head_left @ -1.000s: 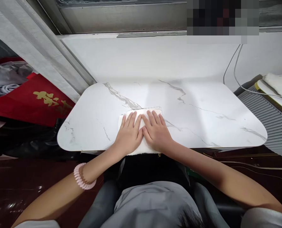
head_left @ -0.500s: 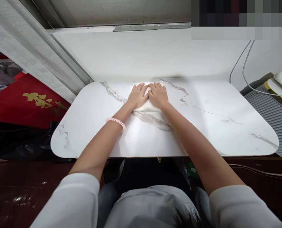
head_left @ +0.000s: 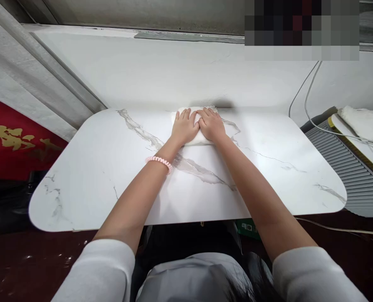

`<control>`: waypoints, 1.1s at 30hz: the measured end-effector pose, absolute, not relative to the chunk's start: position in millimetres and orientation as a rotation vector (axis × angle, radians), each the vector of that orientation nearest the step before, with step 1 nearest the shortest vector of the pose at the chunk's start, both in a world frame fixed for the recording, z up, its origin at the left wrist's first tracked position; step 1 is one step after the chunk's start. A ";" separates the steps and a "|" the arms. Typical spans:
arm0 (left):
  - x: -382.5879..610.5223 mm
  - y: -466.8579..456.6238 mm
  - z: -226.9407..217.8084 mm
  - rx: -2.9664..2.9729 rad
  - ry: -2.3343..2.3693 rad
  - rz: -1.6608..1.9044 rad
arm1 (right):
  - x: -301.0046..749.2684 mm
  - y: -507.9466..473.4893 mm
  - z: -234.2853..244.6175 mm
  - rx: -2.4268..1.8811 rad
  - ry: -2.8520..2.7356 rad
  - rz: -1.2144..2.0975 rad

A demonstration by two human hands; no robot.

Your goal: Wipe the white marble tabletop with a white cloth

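Observation:
Both my hands rest side by side on a folded white cloth [head_left: 195, 140] at the far edge of the white marble table [head_left: 111, 176], close to the wall. My left hand [head_left: 184, 126] presses on the cloth's left half, fingers together and curved over it. A pink coil band sits on that wrist. My right hand [head_left: 212, 125] covers the right half in the same way, its thumb touching the left hand. Most of the cloth is hidden under my palms.
A white wall [head_left: 161, 75] rises just behind the table. Grey cables [head_left: 309, 90] hang at the right above a ribbed grey unit [head_left: 340, 163] with a white fluffy item [head_left: 364, 121] on it. A red sheet with gold characters [head_left: 10, 147] lies at the left.
Both hands slid the cloth from the near edge of the table across to the far edge by the wall, arms now stretched out. My fingers went from flat to slightly curved.

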State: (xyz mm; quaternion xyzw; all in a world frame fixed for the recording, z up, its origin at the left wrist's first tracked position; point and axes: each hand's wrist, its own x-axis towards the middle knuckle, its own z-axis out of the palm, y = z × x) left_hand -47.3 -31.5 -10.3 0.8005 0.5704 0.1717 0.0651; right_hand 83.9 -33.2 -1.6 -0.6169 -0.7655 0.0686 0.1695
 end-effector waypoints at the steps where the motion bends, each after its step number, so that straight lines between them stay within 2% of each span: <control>1: -45.4 -36.9 -9.5 2.410 1.718 0.512 | 85.2 -38.2 -1.1 -1.762 -2.184 0.196; 24: -3.6 -243.5 2.1 2.465 1.620 0.402 | 129.9 -251.7 -1.8 -1.914 -2.248 0.040; 33: 11.7 -241.4 10.6 2.486 1.553 0.228 | 160.4 -252.6 -7.5 -1.790 -2.353 0.027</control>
